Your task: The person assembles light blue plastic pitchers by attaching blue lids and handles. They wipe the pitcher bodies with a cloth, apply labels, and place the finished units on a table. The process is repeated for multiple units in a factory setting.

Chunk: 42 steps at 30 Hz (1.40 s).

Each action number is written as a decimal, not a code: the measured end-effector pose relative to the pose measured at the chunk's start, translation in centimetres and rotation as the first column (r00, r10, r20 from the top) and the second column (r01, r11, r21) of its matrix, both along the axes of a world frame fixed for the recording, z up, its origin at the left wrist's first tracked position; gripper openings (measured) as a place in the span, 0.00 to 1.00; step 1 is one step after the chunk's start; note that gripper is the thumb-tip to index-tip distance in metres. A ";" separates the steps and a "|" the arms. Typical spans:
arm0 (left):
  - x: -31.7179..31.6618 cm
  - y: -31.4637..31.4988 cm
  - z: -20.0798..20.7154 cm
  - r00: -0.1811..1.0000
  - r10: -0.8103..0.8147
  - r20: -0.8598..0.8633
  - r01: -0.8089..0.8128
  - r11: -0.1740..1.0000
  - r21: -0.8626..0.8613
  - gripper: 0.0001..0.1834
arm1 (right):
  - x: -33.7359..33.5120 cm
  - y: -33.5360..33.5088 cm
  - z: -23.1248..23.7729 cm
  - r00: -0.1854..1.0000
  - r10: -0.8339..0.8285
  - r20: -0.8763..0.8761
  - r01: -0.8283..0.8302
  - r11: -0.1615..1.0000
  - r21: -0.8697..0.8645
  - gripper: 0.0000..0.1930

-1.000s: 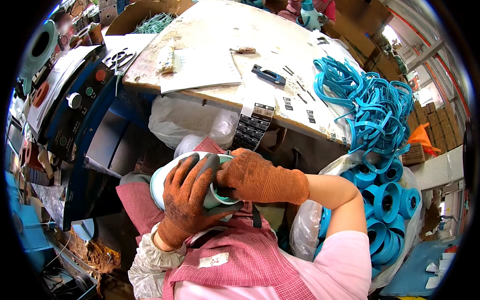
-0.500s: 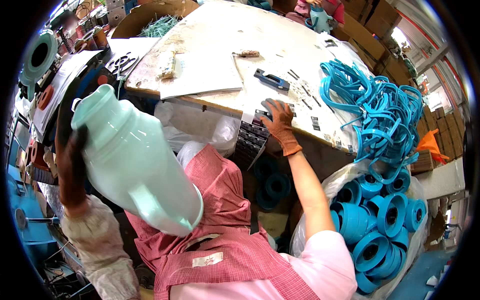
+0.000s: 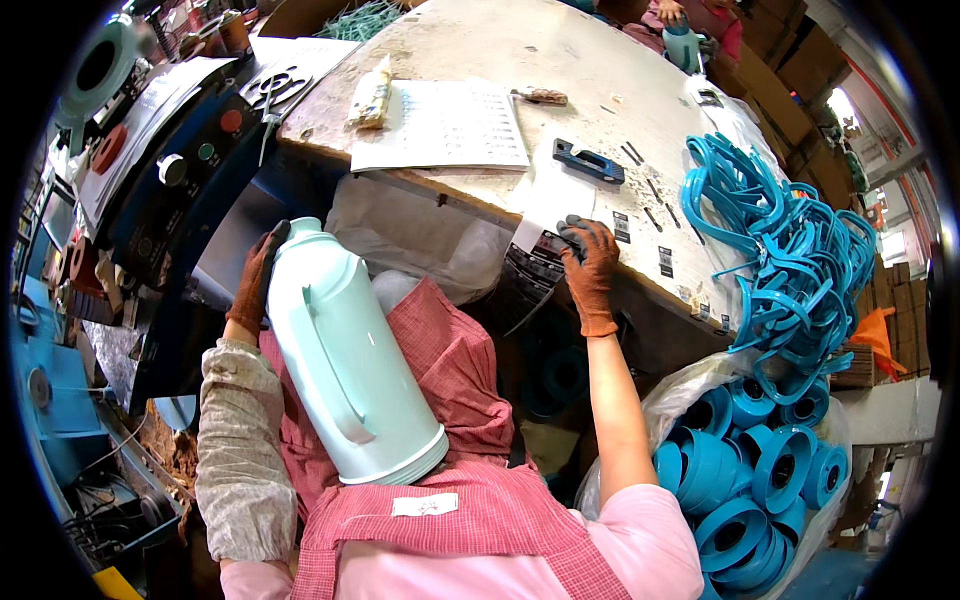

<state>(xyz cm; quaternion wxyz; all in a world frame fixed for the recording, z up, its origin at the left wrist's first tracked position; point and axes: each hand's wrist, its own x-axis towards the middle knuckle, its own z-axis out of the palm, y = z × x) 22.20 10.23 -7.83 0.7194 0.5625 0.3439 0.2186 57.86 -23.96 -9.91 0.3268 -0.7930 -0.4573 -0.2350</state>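
A pale mint-green thermos flask body (image 3: 350, 350) with a side handle lies tilted across my lap, its narrow neck pointing away to the left. My left hand (image 3: 258, 283), in a brown glove, is closed against the side of its neck and shoulder. At the table's front edge, a sheet of small black labels (image 3: 535, 262) hangs down over the side. My right hand (image 3: 592, 262), in a brown glove with dark fingertips, has its fingers bent together on this sheet's upper part. Whether a single label is between the fingertips is too small to tell.
On the table (image 3: 470, 45) lie a printed paper (image 3: 450, 125), a blue-black tool (image 3: 588, 160) and loose labels. Blue plastic handles (image 3: 775, 250) pile up at right, above a bag of blue rings (image 3: 745, 470). A control box (image 3: 185, 180) stands left. Another person holds a flask (image 3: 682, 48) at the far side.
The flask has come down onto my lap and turned, so its handle faces up. My left hand has shifted to its neck's side. My right hand's fingers have bent inward at the label sheet.
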 end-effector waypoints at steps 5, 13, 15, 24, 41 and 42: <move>-1.2 0.3 0.4 0.981 0.153 -0.122 -0.095 0.918 0.385 0.25 | -0.4 0.2 -0.8 0.979 -0.058 0.194 0.067 0.997 -0.043 0.18; -5.8 -2.7 4.0 0.990 0.138 0.016 -0.118 0.773 0.623 0.18 | -0.9 0.0 -0.3 0.974 -0.051 0.220 0.058 0.998 -0.023 0.18; -8.4 -6.6 6.1 0.992 0.123 -0.022 -0.044 0.508 0.860 0.20 | -2.8 0.4 2.4 0.972 0.027 0.234 -0.022 0.999 -0.025 0.17; -15.3 -21.9 6.1 0.884 -0.187 -0.429 0.463 0.211 0.861 0.33 | -20.1 0.1 7.2 0.060 0.769 -0.636 -0.778 0.435 0.453 0.14; -10.0 -0.4 2.3 1.000 0.004 0.021 -0.018 0.640 0.768 0.22 | -25.9 1.1 7.6 0.338 0.524 -0.782 -0.787 0.613 0.071 0.28; -9.1 2.1 0.5 1.000 -0.022 0.019 -0.001 0.604 0.797 0.23 | -25.6 1.4 8.3 0.433 0.532 -0.727 -0.795 0.606 -0.030 0.30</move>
